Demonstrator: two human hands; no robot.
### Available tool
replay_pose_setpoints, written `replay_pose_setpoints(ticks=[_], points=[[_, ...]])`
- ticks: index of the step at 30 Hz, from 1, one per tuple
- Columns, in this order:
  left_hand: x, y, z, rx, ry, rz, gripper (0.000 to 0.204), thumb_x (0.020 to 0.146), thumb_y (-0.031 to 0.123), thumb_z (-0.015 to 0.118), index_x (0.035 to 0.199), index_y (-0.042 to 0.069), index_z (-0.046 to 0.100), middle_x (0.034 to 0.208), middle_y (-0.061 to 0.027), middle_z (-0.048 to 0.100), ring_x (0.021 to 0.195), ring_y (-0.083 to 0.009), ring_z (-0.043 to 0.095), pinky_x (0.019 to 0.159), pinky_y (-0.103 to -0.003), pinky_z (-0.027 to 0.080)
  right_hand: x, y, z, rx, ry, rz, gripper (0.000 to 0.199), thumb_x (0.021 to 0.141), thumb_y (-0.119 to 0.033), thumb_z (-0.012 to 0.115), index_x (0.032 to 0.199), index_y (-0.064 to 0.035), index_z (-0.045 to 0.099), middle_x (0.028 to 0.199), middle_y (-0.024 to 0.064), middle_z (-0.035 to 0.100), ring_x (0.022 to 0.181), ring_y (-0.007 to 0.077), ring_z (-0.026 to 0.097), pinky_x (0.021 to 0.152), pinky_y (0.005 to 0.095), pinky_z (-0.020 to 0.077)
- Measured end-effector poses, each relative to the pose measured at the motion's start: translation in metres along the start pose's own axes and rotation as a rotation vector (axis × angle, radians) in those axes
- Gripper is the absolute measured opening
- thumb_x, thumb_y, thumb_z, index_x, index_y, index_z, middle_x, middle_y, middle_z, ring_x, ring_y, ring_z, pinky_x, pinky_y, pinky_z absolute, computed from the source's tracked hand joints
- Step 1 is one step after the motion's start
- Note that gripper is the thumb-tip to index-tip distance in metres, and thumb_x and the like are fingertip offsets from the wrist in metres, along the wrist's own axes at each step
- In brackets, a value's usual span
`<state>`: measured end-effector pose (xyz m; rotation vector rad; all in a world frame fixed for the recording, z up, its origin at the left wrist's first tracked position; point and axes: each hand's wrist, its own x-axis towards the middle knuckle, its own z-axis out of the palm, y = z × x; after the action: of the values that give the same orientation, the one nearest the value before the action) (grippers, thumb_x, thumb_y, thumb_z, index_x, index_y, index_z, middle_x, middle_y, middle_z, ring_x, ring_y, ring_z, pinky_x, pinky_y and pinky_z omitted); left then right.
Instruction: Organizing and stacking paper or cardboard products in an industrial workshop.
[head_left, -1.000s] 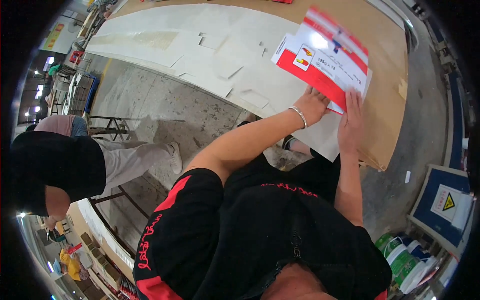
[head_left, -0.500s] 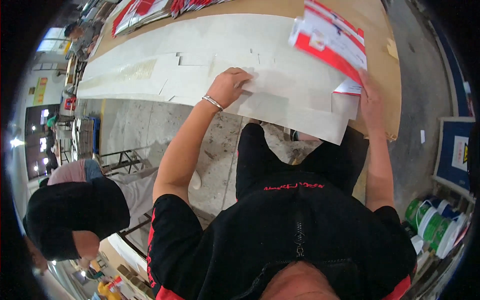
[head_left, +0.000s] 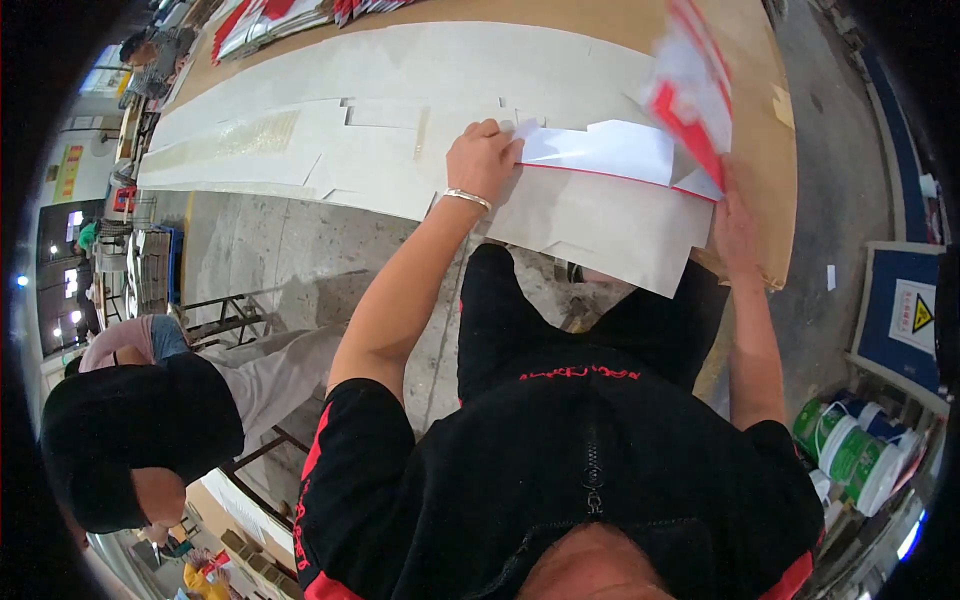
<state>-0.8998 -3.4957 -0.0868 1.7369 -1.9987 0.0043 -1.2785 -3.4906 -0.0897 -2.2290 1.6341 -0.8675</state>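
Note:
A red-and-white printed card sheet (head_left: 600,152) lies partly on a large pale board, its white panel flat with a thin red line along the near edge. Toward the right, another printed part of it (head_left: 690,105) stands raised and smeared by motion. My left hand (head_left: 484,160), with a bangle at the wrist, is closed at the left end of the white panel. At the right corner, my right hand (head_left: 738,232) is closed on the sheet where the raised part meets the flat one; some of its fingers are hidden.
The pale board (head_left: 400,75), with cut slits and tape, covers much of a brown table (head_left: 770,190). Stacked red-and-white sheets (head_left: 270,22) lie at the far left. A person in a black cap (head_left: 140,420) bends at my left. Buckets (head_left: 855,455) stand at right.
My left hand has moved right to the sheet's left end. The white panel now lies flat between my hands, while the raised printed part has swung right and more upright.

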Motion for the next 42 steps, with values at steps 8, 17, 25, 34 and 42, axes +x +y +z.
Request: replay_pose_setpoints(ticks=[8,17,25,34,42], points=[[-0.001,0.022,0.014,0.114,-0.267,0.116,0.077,0.084,0.062,0.045,0.144,0.018,0.028,0.15,-0.0124,0.022,0.139,-0.0304,0.014,0.108,-0.056,0.009,0.022,-0.071,0.042,-0.37,-0.296,-0.482,0.067,0.088,-0.042,0.052,0.143,-0.0092,0.031,0.149,0.0054,0.029,0.139,0.0262,0.022,0.112,0.0526,0.0154],[-0.027,-0.034,-0.073,0.434,-0.408,0.288,0.086,0.08,0.066,0.05,0.145,0.016,0.026,0.144,-0.0063,0.038,0.14,-0.0265,0.019,0.11,-0.059,0.002,0.026,-0.078,0.049,-0.331,-0.366,-0.433,0.068,0.088,-0.051,0.047,0.144,-0.0159,0.03,0.151,0.0005,0.027,0.14,0.0222,0.02,0.113,0.051,0.0116],[-0.014,-0.062,-0.082,0.178,-0.431,0.303,0.082,0.077,0.032,0.071,0.144,0.015,0.028,0.12,-0.0117,0.059,0.122,-0.02,0.048,0.109,-0.049,0.024,0.025,-0.078,0.053,-0.303,-0.357,-0.441,0.069,0.088,-0.053,0.045,0.144,-0.0162,0.03,0.151,0.0,0.026,0.14,0.0221,0.019,0.114,0.0506,0.0101],[-0.007,-0.044,-0.011,-0.832,0.513,-0.633,0.106,0.068,0.02,0.084,0.145,0.0,0.014,0.145,-0.021,0.026,0.124,-0.0284,0.041,0.092,-0.036,0.047,0.025,-0.079,0.053,-0.304,-0.362,-0.413,0.066,0.09,-0.05,0.045,0.144,-0.016,0.029,0.151,0.0005,0.025,0.14,0.023,0.019,0.113,0.0511,0.0109],[0.02,-0.008,0.008,-1.016,0.362,-0.547,0.061,0.078,0.017,0.074,0.127,-0.008,0.045,0.086,-0.0063,0.064,0.073,-0.014,0.059,0.063,-0.028,0.047,0.025,-0.074,0.048,-0.281,-0.399,-0.392,0.066,0.09,-0.042,0.049,0.146,-0.0183,0.025,0.152,0.0012,0.024,0.141,0.0234,0.018,0.113,0.0511,0.01]])
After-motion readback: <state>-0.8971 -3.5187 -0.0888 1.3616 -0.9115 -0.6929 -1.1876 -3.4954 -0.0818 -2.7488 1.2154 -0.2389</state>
